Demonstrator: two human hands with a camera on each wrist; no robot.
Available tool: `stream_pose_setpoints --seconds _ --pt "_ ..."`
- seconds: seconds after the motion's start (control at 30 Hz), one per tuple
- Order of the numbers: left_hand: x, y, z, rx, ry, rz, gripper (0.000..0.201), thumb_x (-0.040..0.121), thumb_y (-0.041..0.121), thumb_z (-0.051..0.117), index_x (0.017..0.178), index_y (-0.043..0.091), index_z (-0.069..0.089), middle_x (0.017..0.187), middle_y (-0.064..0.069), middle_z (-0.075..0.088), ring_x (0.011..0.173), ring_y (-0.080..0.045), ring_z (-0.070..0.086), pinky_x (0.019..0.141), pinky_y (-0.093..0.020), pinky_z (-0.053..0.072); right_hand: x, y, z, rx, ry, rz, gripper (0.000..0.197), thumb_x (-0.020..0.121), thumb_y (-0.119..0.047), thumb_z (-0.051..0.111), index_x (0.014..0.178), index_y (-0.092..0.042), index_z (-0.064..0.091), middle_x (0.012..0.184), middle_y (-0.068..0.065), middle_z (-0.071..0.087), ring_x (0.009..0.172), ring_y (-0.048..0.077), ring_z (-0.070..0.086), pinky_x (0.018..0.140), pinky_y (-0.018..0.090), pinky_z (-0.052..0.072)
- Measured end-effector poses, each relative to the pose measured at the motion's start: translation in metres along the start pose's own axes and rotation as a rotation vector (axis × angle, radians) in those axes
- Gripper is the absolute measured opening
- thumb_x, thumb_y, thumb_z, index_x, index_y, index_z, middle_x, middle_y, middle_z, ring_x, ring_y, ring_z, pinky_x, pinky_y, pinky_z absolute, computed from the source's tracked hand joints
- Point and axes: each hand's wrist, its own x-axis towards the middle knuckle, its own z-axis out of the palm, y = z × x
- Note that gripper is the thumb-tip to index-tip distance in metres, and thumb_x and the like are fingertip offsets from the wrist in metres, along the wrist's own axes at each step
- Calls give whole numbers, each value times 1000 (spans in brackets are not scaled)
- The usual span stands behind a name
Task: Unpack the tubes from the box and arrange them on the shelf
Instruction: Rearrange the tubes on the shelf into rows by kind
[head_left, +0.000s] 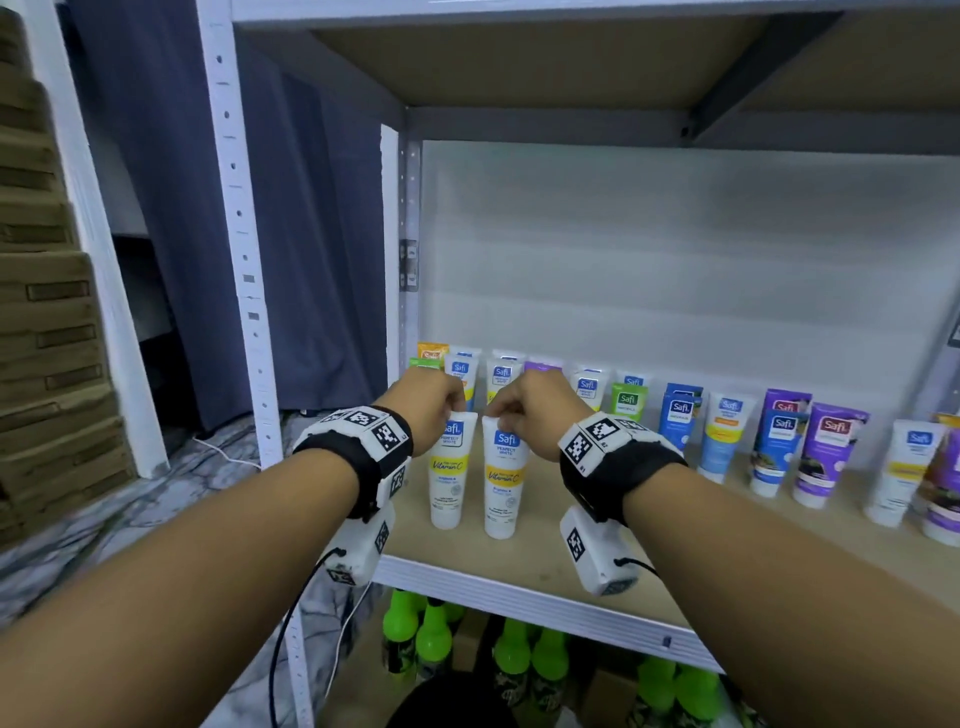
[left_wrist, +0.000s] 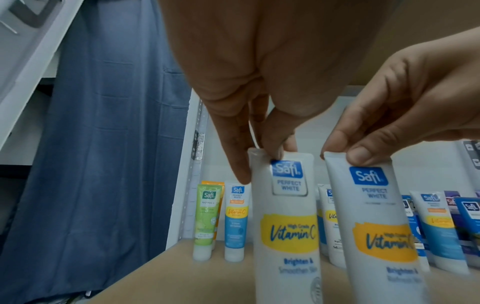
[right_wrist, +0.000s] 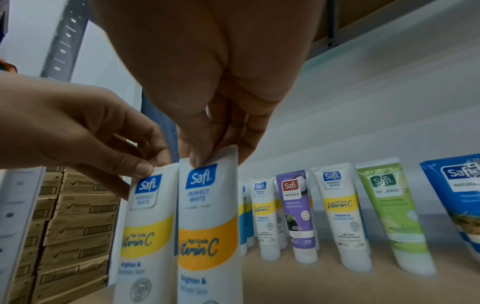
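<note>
Two white Safi Vitamin C tubes stand cap-down side by side near the front left of the wooden shelf (head_left: 524, 571). My left hand (head_left: 434, 410) pinches the flat top edge of the left tube (head_left: 449, 473), also seen as the left tube (left_wrist: 284, 226) and the left tube (right_wrist: 145, 230). My right hand (head_left: 519, 413) pinches the top of the right tube (head_left: 503, 483), likewise the right tube (left_wrist: 381, 232) and the right tube (right_wrist: 207, 236). The two tubes almost touch. The box is not in view.
Several more Safi tubes stand in rows behind and to the right: white (head_left: 587, 389), green (head_left: 628, 402), blue (head_left: 680, 415), purple (head_left: 826, 452). A white upright post (head_left: 249, 312) bounds the shelf's left. Green-capped bottles (head_left: 431, 639) fill the lower shelf. Stacked cartons (head_left: 47, 338) stand far left.
</note>
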Motion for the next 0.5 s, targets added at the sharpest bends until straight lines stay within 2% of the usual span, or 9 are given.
stream_pose_setpoints --seconds 0.07,0.17,0.23,0.3,0.4,0.5 --pt "-2 -1 4 -14 27 3 28 83 -4 48 92 16 66 86 2 58 86 -19 58 78 -29 49 1 2 3 35 15 14 24 88 -6 62 107 -14 74 112 3 70 103 18 64 92 29 51" --pt "-5 -4 12 -75 90 -16 26 82 -2 50 89 18 64 89 0 59 87 -22 59 76 -30 49 -4 3 4 114 49 35 20 87 -10 65 105 -14 74 105 3 71 92 12 63 87 24 49" --pt "-10 -6 22 -132 137 -45 24 83 0 50 92 18 62 97 -2 59 92 -22 58 81 -34 50 -10 5 5 179 69 48 26 83 -13 72 109 -13 71 104 2 70 88 10 60 85 24 50" --pt "-17 -6 32 -202 193 -83 24 86 5 53 102 21 61 108 -3 58 102 -21 56 89 -35 48 -17 8 10 246 108 104 39 76 -16 79 113 -15 67 102 -1 66 88 9 57 78 19 44" --pt "-29 -6 50 -320 272 -154 44 85 16 65 126 21 49 124 -2 52 113 -18 53 98 -30 43 -28 19 25 371 153 227 55 65 -17 87 114 -16 61 99 -4 66 89 11 62 77 21 46" --pt "-39 -7 66 -449 308 -289 65 75 23 77 130 19 42 121 -1 59 109 -19 59 93 -37 50 -38 30 45 553 95 293 56 61 -10 88 110 -13 61 100 1 72 90 14 69 76 27 53"
